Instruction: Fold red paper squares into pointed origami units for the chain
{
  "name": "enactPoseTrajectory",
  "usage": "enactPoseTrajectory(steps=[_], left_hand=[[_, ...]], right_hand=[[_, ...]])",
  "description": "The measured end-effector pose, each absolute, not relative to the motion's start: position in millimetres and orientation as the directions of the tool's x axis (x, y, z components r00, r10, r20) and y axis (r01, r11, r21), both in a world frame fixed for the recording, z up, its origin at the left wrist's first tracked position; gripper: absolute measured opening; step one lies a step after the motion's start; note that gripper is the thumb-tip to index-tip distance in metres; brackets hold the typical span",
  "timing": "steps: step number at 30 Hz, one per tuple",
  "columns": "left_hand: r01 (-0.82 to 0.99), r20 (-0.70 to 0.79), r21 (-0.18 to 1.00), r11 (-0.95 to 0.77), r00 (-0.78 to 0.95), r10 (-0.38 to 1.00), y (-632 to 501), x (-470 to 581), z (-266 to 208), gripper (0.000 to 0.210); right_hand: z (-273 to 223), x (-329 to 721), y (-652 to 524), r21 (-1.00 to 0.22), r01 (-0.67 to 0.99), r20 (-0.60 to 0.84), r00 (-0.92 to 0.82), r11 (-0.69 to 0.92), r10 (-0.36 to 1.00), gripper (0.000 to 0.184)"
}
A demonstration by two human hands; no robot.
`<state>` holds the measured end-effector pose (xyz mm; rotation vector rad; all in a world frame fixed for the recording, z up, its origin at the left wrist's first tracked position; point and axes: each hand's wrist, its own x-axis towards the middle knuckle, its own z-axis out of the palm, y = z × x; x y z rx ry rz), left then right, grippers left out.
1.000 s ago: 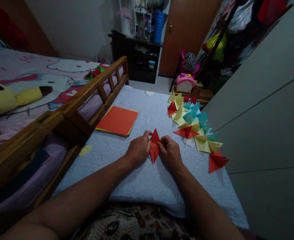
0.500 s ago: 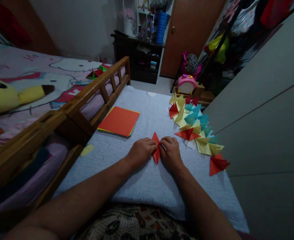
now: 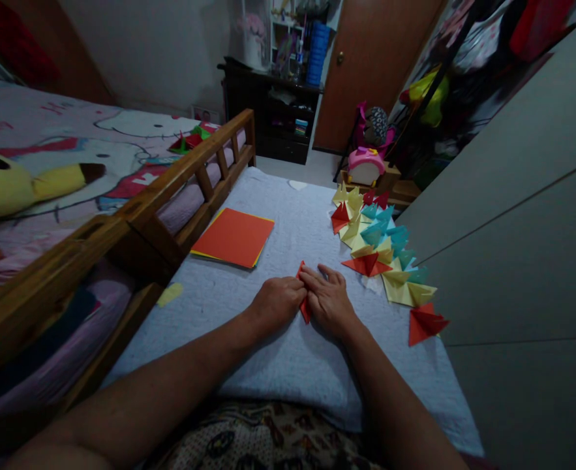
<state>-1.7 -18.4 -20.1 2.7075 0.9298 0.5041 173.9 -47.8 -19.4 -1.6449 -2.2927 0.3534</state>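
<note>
A narrow folded piece of red origami paper [image 3: 305, 312] lies on the cloth in front of me, largely hidden under my fingers. My left hand [image 3: 278, 300] is closed on its left side, fingertips pinching the edge. Over the paper's right half lies my right hand [image 3: 329, 299], its fingers stretched out and pressing down, one of them lifted a little apart. Up and to the left rests a stack of square paper sheets [image 3: 233, 237], orange-red on top with yellow and blue-green edges below. Folded paper pieces [image 3: 376, 228] in yellow, teal and red line the right side.
Under everything spreads a pale blue-grey cloth [image 3: 248, 365]. A wooden bed rail [image 3: 170, 176] borders it on the left, and a pale cabinet [image 3: 527, 261] stands close on the right. Nearest me among the folded pieces is a red one [image 3: 425, 324].
The red paper was spread as a wider diamond and now looks narrower, folded over. My right hand has moved left onto it, its fingers going from a pinch to stretched out.
</note>
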Motion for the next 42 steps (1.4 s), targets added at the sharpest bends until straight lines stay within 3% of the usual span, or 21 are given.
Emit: enactPoseTrajectory(steps=[9, 15, 19, 23, 27, 32, 38, 42], left_hand=[[0.522, 0.258, 0.408, -0.749, 0.721, 0.643, -21, 0, -17, 0.023], [0.511, 0.271, 0.454, -0.73, 0.702, 0.659, -21, 0, -18, 0.023], [0.535, 0.256, 0.408, -0.74, 0.711, 0.655, -20, 0, -21, 0.022], [0.562, 0.232, 0.406, -0.72, 0.699, 0.676, -17, -2, -18, 0.018], [0.589, 0.23, 0.421, -0.691, 0.667, 0.709, -11, -4, -16, 0.016], [0.548, 0.243, 0.442, -0.71, 0.689, 0.683, -6, -5, -18, 0.023], [0.539, 0.258, 0.432, -0.723, 0.695, 0.671, -2, -6, -25, 0.03], [0.471, 0.275, 0.47, -0.747, 0.726, 0.63, 1, -11, -25, 0.037]], right_hand=[[-16, 169, -43, -0.251, 0.926, -0.05, -0.304, 0.283, 0.951, 0.061], [-8, 178, -26, -0.226, 0.915, -0.041, -0.353, 0.335, 0.935, 0.061], [-12, 182, -13, -0.216, 0.916, -0.025, -0.352, 0.339, 0.936, 0.058], [-21, 187, -9, -0.273, 0.905, 0.026, -0.331, 0.325, 0.943, 0.059], [-25, 201, -10, -0.436, 0.84, 0.082, -0.319, 0.322, 0.944, 0.063], [-22, 218, -9, -0.557, 0.712, 0.086, -0.463, 0.428, 0.882, 0.055], [-17, 218, -13, -0.524, 0.72, 0.009, -0.53, 0.455, 0.848, 0.052], [-18, 216, -16, -0.513, 0.73, 0.014, -0.519, 0.452, 0.855, 0.038]])
